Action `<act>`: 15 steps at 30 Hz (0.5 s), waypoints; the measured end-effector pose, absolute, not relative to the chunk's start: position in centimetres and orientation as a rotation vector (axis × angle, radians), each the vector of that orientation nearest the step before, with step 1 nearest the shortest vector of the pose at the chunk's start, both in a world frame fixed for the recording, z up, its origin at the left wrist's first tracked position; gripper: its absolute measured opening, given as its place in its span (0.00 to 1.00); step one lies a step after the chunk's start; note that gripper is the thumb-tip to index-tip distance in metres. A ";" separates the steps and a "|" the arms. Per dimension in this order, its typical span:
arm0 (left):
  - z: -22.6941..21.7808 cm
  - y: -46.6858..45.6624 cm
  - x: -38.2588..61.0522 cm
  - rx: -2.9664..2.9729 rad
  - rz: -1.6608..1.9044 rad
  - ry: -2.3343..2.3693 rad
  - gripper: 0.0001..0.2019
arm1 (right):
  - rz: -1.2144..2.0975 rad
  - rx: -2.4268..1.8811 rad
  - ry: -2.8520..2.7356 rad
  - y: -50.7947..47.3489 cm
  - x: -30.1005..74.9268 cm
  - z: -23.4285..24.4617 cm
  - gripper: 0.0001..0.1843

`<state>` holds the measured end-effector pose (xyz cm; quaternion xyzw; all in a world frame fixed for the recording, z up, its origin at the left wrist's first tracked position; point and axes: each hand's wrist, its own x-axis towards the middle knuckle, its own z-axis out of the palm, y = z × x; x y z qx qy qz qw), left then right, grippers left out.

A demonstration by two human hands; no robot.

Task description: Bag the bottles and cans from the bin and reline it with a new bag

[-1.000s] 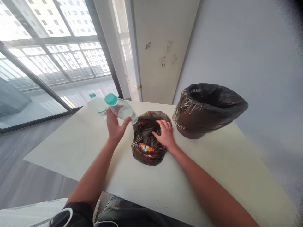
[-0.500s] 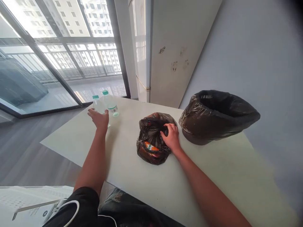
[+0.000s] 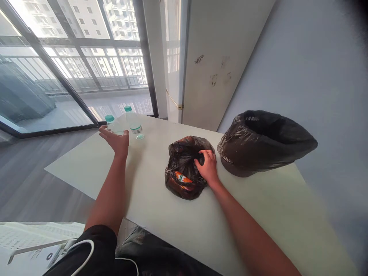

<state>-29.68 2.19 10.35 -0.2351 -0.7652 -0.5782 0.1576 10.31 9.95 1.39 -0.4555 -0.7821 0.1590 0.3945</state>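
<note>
My left hand is curled around a clear plastic bottle with a green cap, at the far left of the table. The bottle leans left, and the hand hides most of its body. Just to the right, a second green-capped bottle stands upright. In the middle, my right hand grips the right side of the opening of a black plastic bag. An orange wrapper shows at this bag's near side; its other contents are mostly hidden.
A bin lined with a black bag stands on the white table at the right, close to the wall. Behind the table rises a pale cabinet-like panel. Glass doors are at the left.
My left hand has shifted slightly left, and the bottle in it has moved and tilted the same way. My right hand stays at the bag's opening.
</note>
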 end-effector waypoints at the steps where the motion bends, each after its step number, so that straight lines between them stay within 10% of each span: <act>1: 10.5 2.1 -29.6 -0.682 -1.652 -2.165 0.35 | 0.403 -1.154 -1.985 10.0 10.3 1.4 0.15; 15: 11.0 1.7 -29.2 -0.685 -1.583 -2.111 0.34 | 0.367 -1.107 -1.876 9.6 10.4 2.4 0.15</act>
